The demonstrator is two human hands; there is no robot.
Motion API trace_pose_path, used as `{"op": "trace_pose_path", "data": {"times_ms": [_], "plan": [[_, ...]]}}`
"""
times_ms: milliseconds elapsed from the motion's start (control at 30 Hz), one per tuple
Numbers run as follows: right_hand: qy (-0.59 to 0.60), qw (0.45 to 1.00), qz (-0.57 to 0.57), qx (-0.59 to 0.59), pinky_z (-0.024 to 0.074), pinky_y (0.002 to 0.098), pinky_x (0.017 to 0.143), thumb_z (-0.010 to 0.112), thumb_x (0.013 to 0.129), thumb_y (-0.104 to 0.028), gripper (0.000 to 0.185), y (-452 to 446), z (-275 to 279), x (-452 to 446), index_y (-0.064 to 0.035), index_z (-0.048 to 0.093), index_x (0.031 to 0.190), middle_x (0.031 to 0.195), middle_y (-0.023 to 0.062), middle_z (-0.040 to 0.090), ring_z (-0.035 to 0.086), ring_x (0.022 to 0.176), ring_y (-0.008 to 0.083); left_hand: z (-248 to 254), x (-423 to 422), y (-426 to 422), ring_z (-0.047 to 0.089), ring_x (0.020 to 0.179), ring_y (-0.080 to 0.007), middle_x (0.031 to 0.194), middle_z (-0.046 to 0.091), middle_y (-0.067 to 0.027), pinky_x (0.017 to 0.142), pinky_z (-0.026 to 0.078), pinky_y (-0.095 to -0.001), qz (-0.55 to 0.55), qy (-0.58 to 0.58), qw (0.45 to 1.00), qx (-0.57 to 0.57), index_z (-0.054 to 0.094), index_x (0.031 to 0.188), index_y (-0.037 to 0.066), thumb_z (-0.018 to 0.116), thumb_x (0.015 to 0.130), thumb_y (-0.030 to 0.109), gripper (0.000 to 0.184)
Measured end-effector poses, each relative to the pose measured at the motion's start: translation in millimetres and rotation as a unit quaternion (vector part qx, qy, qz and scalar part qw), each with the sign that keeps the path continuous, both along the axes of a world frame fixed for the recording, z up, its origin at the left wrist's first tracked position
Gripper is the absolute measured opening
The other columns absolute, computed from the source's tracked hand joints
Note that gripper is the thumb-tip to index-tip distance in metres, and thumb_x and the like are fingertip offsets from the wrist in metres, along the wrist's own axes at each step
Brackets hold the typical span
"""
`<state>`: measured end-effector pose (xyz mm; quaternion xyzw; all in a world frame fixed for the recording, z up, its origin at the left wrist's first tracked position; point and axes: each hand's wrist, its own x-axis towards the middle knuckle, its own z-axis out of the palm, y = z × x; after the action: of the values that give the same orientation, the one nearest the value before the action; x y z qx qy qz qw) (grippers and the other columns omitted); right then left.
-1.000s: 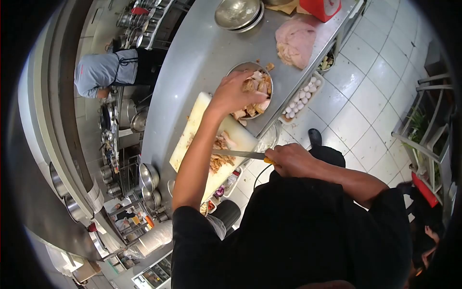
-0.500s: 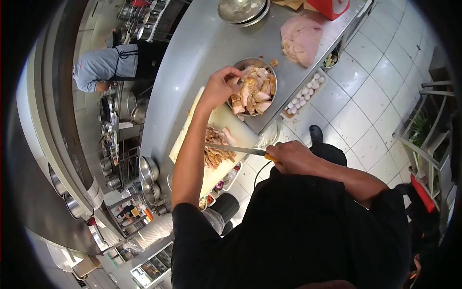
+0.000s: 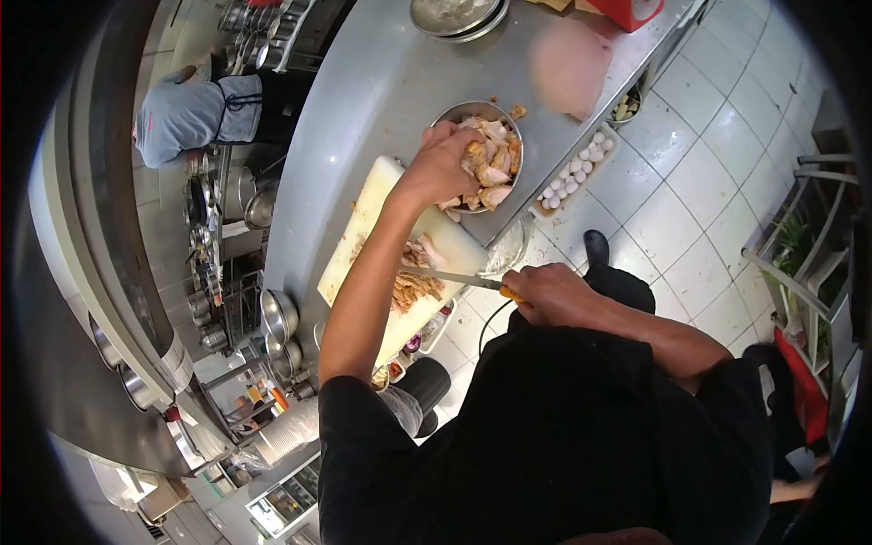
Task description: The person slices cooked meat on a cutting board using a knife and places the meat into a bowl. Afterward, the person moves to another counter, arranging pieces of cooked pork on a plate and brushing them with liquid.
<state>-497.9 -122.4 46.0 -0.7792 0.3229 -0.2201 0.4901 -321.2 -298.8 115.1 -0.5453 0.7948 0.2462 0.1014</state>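
Meat chunks (image 3: 495, 170), brown and pale, fill a round silver metal bowl (image 3: 465, 109) under the nearer left grip (image 3: 443, 165), bent, but I cannot tell what it holds; the right grip (image 3: 551, 295) wraps a yellow-handled steel knife (image 3: 463, 279)

The person wears black throughout — short-sleeved top (image 3: 554, 436) with loose sleeves (image 3: 363, 422), dark trousers (image 3: 627, 292) — and a shiny, round-toed black shoe (image 3: 597, 247).

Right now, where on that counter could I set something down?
The widest bare patch of counter lies between the stacked bowls, the meat bowl and the curved edge; a narrower strip runs between that edge and the board. It is crowded over the board, with chopped meat, knife and left arm, and at the meat bowl, under the left hand.
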Motion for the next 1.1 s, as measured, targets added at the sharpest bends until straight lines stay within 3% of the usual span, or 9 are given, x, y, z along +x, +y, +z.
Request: {"op": "trace_pose_path", "data": {"times_ms": [233,267,333,500,633,700,733,867,1100], "plan": [[-0.001,1.000,-0.015,0.009,0.0487,0.0498,0.062,0.059,0.076,-0.008,0.025,3.0,0.2,-2.7,-0.0021,0.052,0.099,0.073,0.0189,0.060,0.062,0.071,0.0394,0.8,12.2,-2.0,0.052,0.081,-0.0144,0.087,0.054,-0.0017,0.074,0.046,-0.0257,0.149,0.096,0.982,0.061,0.052,0.097,0.006,0.076,0.061,-0.001,0.044],[-0.002,1.000,-0.015,0.010,0.0487,0.0499,0.063,0.059,0.076,-0.008,0.024,3.4,1.6,-2.7,-0.0022,0.052,0.099,0.073,0.0188,0.061,0.062,0.072,0.0393,-5.6,22.6,-3.7,0.052,0.081,-0.0144,0.087,0.054,-0.0017,0.074,0.046,-0.0257,0.150,0.095,0.982,0.060,0.052,0.097,0.006,0.076,0.061,-0.001,0.044],[-0.005,1.000,-0.012,0.011,0.0487,0.0499,0.063,0.059,0.077,-0.008,0.024,3.7,2.5,-2.4,-0.0023,0.052,0.099,0.073,0.0187,0.061,0.062,0.072,0.0393,-15.0,40.2,-8.5,0.051,0.078,-0.0096,0.084,0.054,0.0011,0.069,0.045,-0.0224,0.136,0.304,0.941,0.064,0.053,0.093,0.005,0.075,0.067,-0.005,0.036],[0.004,1.000,0.002,0.025,0.0493,0.0497,0.065,0.060,0.077,-0.009,0.023,3.6,0.1,2.2,-0.0021,0.053,0.098,0.075,0.0200,0.062,0.062,0.073,0.0402,2.5,52.7,-28.2,0.053,0.077,-0.0070,0.086,0.056,0.0015,0.066,0.046,-0.0213,0.210,0.286,0.932,0.073,0.055,0.092,0.004,0.073,0.073,-0.006,0.028],[0.016,0.999,0.024,0.032,0.0492,0.0500,0.065,0.060,0.077,-0.009,0.023,2.2,-1.6,6.1,-0.0018,0.053,0.098,0.073,0.0207,0.061,0.062,0.073,0.0405,1.7,39.8,-31.1,0.058,0.081,-0.0155,0.093,0.059,-0.0052,0.075,0.049,-0.0278,0.180,0.222,0.958,-0.022,0.060,0.115,0.000,0.077,0.070,0.003,0.048],[-0.008,1.000,0.006,0.009,0.0488,0.0502,0.064,0.060,0.077,-0.009,0.024,5.6,-4.4,7.0,-0.0015,0.053,0.098,0.070,0.0207,0.060,0.062,0.072,0.0406,4.8,20.9,-17.6,0.060,0.082,-0.0262,0.099,0.061,-0.0108,0.082,0.049,-0.0349,-0.011,0.074,0.970,-0.230,0.062,0.119,0.001,0.079,0.070,0.012,0.052],[-0.008,1.000,0.006,0.009,0.0488,0.0502,0.064,0.060,0.077,-0.009,0.024,5.7,-3.1,6.6,-0.0015,0.053,0.098,0.070,0.0207,0.060,0.062,0.072,0.0406,16.2,0.7,-9.4,0.061,0.093,-0.0338,0.107,0.063,-0.0169,0.088,0.048,-0.0386,0.030,0.010,0.989,-0.142,0.065,0.117,0.003,0.076,0.073,0.023,0.049],[0.006,1.000,0.001,0.010,0.0487,0.0501,0.063,0.060,0.077,-0.010,0.023,6.1,1.0,7.5,-0.0017,0.052,0.097,0.070,0.0207,0.061,0.062,0.071,0.0407,-6.8,-13.6,-3.9,0.059,0.110,-0.0347,0.108,0.067,-0.0203,0.097,0.045,-0.0391,0.054,-0.062,0.994,-0.072,0.071,0.105,0.005,0.070,0.076,0.031,0.039],[0.004,1.000,-0.006,-0.003,0.0485,0.0504,0.062,0.060,0.076,-0.010,0.022,13.7,-3.3,11.3,-0.0016,0.052,0.095,0.069,0.0206,0.061,0.062,0.070,0.0410,-17.7,-19.0,-20.6,0.066,0.096,-0.0343,0.099,0.070,-0.0194,0.089,0.050,-0.0396,0.088,-0.012,0.996,-0.029,0.071,0.094,-0.001,0.075,0.066,0.029,0.041]]}}
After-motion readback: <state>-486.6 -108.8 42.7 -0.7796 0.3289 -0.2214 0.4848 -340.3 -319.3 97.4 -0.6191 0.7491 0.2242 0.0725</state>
